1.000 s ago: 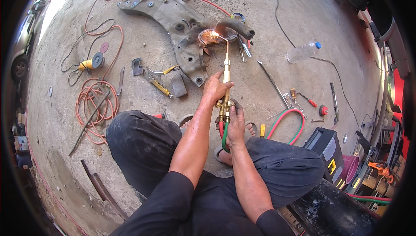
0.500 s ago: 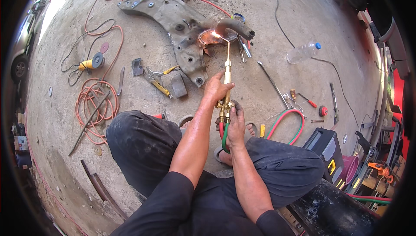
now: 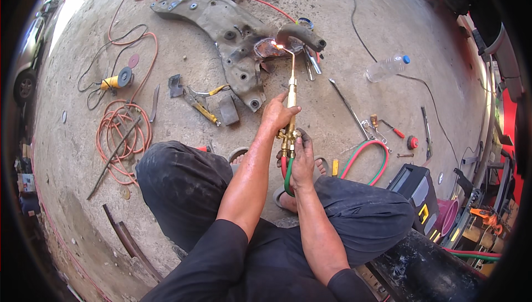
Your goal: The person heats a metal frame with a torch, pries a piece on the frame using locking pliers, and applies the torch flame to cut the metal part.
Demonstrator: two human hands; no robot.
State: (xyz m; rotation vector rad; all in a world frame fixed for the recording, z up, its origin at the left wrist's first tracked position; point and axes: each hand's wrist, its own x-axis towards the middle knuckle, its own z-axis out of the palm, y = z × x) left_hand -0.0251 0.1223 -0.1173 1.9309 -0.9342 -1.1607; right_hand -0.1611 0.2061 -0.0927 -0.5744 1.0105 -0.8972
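Observation:
My left hand is wrapped round the brass body of a gas torch, thumb lying across it. Lower down, my right hand is closed at the torch's rear, by the valves and the red and green hoses. The thin bent nozzle points away from me, and a bright flame burns at its tip. It touches the edge of a rusty, cut-open section of a large grey metal car subframe on the concrete floor. A curved pipe-like arm sits beside the flame.
Left lie a yellow angle grinder, a coiled orange hose and a yellow-handled clamp. Right are a plastic bottle, a long wrench, small tools and a black toolbox. Cables cross the floor.
The glow on the rusty edge has dimmed and shrunk. Both hands and the torch stay almost in place, with the nozzle tip shifted very slightly.

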